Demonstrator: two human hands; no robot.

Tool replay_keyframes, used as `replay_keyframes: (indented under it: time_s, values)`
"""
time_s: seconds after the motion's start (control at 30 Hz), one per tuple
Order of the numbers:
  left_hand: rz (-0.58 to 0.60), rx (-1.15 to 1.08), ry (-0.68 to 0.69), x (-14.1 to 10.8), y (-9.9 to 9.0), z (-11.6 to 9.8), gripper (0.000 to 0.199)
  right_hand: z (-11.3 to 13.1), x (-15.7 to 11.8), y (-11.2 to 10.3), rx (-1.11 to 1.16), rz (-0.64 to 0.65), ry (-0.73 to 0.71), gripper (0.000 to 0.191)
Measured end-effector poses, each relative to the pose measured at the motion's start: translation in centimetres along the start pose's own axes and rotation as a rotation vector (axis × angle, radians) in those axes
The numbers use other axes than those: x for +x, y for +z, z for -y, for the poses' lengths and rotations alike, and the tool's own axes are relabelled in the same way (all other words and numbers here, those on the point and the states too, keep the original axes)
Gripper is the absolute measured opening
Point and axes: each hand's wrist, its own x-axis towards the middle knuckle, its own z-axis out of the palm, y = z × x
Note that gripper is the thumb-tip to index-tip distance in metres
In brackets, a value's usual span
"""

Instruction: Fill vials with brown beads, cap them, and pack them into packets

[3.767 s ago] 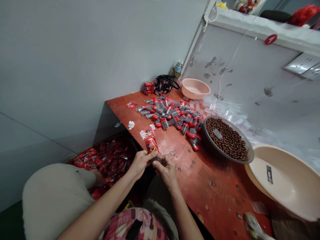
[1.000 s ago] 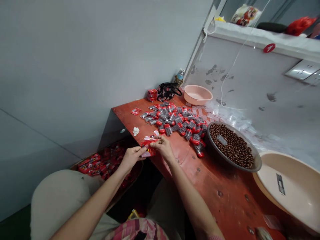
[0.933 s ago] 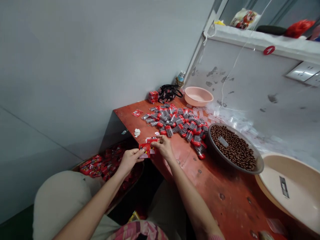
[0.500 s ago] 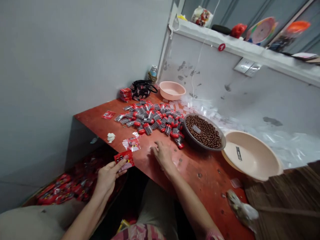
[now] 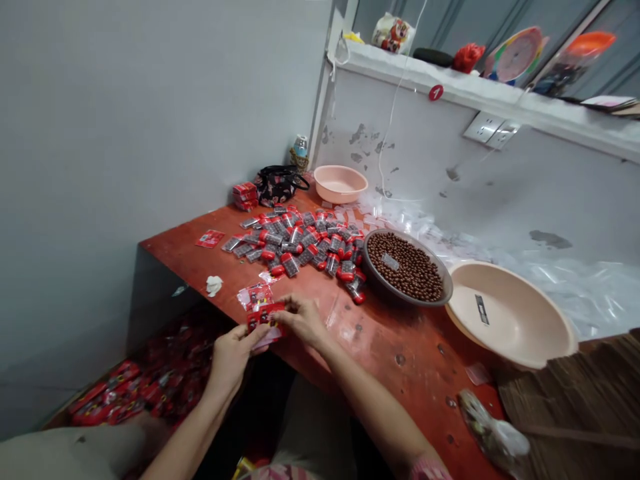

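A red printed packet (image 5: pixel 265 321) is held over the front edge of the red table (image 5: pixel 370 333). My left hand (image 5: pixel 235 353) pinches its lower left side between thumb and fingers. At the packet's right side, my right hand (image 5: pixel 301 319) has its fingers closed on the edge. Just behind it on the table lie more red printed packets (image 5: pixel 253 295). Beyond these spreads a pile of small clear containers with red lids (image 5: pixel 300 243), filled with dark pieces.
A grey bowl of brown balls (image 5: pixel 407 267) stands right of the pile, beside a big cream basin (image 5: pixel 510 313). Behind are a pink basin (image 5: pixel 341 185) and a black bag (image 5: pixel 275 185). Brown cardboard (image 5: pixel 575 400) lies at right; red packets (image 5: pixel 125 393) fill a container below left.
My right hand has moved left from above the table to the packet and taken hold of its right side. My left hand has moved slightly right with the packet.
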Motion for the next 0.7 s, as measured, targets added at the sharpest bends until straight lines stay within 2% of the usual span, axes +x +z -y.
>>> replay_keyframes:
  time_s: [0.07,0.13,0.23,0.37,0.5,0.57,0.7]
  values:
    - [-0.056,-0.086,-0.041,-0.2,-1.2,0.1,0.024,-0.3,1.5,1.0,-0.273,-0.049,-0.022,0.024]
    - [-0.061,-0.173,-0.056,-0.5,-2.3,0.1,0.025,-0.1,2.7,1.1,-0.565,-0.076,-0.058,0.026]
    - [-0.025,-0.212,-0.072,-1.2,-3.2,0.1,0.024,0.7,2.9,-0.2,-0.807,-0.135,-0.045,0.034]
    - [-0.017,-0.170,-0.092,-1.6,-3.4,0.1,0.017,0.9,1.0,-5.0,-0.954,-0.344,0.241,0.037]
    - [-0.017,-0.174,-0.135,-1.6,-2.9,0.2,0.011,-0.7,-0.1,-10.1,-1.020,-0.496,0.518,0.040]
    - [-0.017,-0.204,-0.153,-1.7,-2.5,0.2,0.007,-1.5,-0.1,-11.5,-1.022,-0.521,0.583,0.039]
    - [-0.035,-0.311,-0.181,-1.9,-1.8,-0.1,0.004,-1.9,0.4,-12.7,-0.985,-0.526,0.613,0.036]
